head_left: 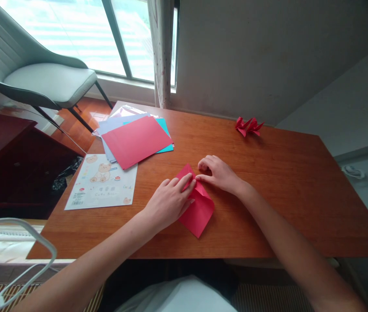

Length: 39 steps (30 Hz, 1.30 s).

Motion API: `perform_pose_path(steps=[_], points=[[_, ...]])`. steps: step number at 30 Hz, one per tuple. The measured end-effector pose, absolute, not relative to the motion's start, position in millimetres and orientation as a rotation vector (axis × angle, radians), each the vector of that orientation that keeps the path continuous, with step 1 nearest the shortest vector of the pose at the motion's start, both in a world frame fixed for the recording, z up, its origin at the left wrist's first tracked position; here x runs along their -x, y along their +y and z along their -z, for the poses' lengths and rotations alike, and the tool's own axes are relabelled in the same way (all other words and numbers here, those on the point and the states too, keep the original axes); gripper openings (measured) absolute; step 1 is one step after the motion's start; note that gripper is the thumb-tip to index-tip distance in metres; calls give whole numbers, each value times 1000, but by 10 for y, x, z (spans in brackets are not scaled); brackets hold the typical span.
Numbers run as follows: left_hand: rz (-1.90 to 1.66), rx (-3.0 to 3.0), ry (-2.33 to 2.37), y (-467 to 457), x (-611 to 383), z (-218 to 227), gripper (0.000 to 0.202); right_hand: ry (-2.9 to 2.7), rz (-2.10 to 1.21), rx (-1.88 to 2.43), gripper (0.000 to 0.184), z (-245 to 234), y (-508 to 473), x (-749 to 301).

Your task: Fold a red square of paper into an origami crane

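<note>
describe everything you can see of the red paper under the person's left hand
The red paper looks thin and matte, with visible folds. It lies on the brown wooden table, roughly diamond-shaped, one corner pointing toward the person. Its right side lifts in a curved, loose flap rather than lying flat. The left hand rests across its upper left part, hiding some of it; the right thumb is at its upper right edge, whether touching is unclear.
</note>
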<state>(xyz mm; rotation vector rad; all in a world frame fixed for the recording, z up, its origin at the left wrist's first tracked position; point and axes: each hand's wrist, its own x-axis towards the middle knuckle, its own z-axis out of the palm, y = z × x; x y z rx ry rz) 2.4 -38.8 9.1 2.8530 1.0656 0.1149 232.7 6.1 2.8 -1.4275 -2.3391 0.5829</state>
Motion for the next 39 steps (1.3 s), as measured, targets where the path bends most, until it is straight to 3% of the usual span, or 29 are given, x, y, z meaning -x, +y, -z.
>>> perform_pose_path(steps=[7,17,27,35,39], points=[[-99,-2872,1064,-380,-28,-100,47,-2236,-460,1748,22,-96,138,-2109],[-84,-2883,1076,-383,-31,-91,47,-2327,-284,2013,50,-155,368,-1892],[-132,-2895,1097,-399,-33,-94,45,-2348,-227,1793,27,-53,38,-2123],[-94,-2923,1107,-406,-31,-124,44,-2433,-297,1797,31,-158,-196,-2320],[-88,-2914,1096,-399,-27,-133,44,-2390,-490,1674,29,-147,-226,-2467]])
